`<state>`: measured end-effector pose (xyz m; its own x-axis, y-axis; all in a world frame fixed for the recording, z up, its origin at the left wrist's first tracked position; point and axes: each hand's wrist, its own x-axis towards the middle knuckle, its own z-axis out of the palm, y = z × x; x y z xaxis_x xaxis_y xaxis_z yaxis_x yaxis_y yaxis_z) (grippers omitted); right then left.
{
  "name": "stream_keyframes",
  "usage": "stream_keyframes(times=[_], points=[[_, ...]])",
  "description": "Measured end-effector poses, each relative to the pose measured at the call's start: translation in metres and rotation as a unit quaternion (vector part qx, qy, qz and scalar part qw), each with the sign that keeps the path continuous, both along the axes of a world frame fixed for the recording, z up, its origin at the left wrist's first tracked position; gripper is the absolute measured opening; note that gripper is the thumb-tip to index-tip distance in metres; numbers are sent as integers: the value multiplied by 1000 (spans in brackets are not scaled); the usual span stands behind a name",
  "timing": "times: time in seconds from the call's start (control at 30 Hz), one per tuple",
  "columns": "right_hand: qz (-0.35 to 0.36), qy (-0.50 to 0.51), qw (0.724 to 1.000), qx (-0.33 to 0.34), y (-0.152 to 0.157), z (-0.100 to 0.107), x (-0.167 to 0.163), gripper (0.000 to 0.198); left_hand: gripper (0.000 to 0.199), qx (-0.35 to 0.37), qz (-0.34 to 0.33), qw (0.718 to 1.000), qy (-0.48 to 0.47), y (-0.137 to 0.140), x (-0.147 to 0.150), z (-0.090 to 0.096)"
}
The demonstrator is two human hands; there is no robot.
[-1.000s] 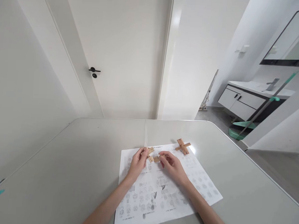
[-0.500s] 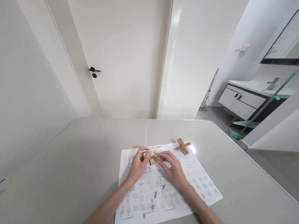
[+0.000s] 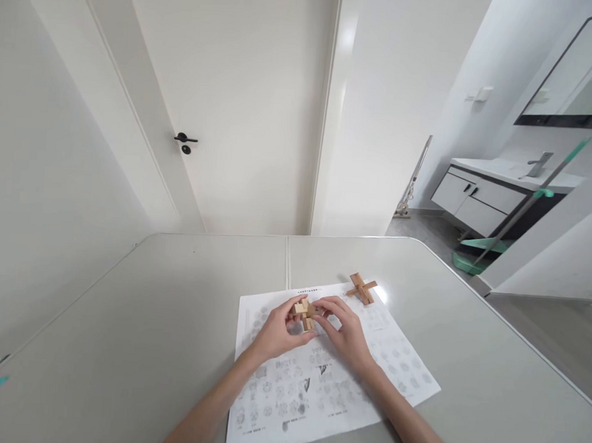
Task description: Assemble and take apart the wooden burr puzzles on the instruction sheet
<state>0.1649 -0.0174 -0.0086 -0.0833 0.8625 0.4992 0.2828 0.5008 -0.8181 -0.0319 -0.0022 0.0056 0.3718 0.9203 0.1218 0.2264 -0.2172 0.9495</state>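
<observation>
A small light-wood interlocking block puzzle (image 3: 303, 310) is held between my two hands, above the upper part of a printed paper sheet (image 3: 286, 406). My left hand (image 3: 276, 329) curls round its left side and underside, thumb stretched below it. With thumb and fingertips, my right hand (image 3: 343, 326) pinches a darker wooden piece at the puzzle's right side; whether that piece is joined to the rest I cannot tell. A brown wooden cross-shaped puzzle (image 3: 362, 289) lies at the sheet's top right corner, apart from both hands.
The sheet lies on a grey table (image 3: 145, 346) with a seam down its middle. Beyond the far edge stands a white door (image 3: 247, 113) with a black handle (image 3: 185, 138). At right are a sink cabinet (image 3: 480, 195) and a green dustpan (image 3: 467, 262) on the floor.
My left hand has shifted its grip, its thumb moving from the puzzle's top to below it. The puzzle has turned and moved slightly right. My right hand keeps its pinch.
</observation>
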Motion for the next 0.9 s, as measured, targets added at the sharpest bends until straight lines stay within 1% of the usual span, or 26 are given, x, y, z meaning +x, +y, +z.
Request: stream_keyframes(times=[0.17, 0.27, 0.33, 0.43, 0.57, 0.63, 0.73, 0.9], points=[[9, 6, 1000, 7, 1, 2, 2, 20, 65, 74, 19, 996, 56, 2, -1, 4], [15, 11, 1000, 7, 1, 3, 4, 19, 65, 94, 22, 993, 66, 2, -1, 6], [19, 8, 1000, 5, 2, 3, 5, 19, 65, 79, 14, 995, 65, 2, -1, 5], [16, 4, 1000, 5, 2, 3, 6, 19, 68, 27, -6, 997, 66, 2, -2, 4], [12, 5, 1000, 7, 2, 2, 5, 19, 70, -12, -35, 999, 24, 1, -2, 5], [15, 8, 1000, 9, 2, 1, 4, 18, 71, -15, -41, 999, 13, 1, -2, 5], [33, 15, 999, 10, 1, 1, 1, 17, 70, -4, -42, 999, 32, 3, -2, 4], [41, 19, 999, 5, 0, 3, -2, 18, 70, 20, -24, 998, 46, 4, -2, 4]])
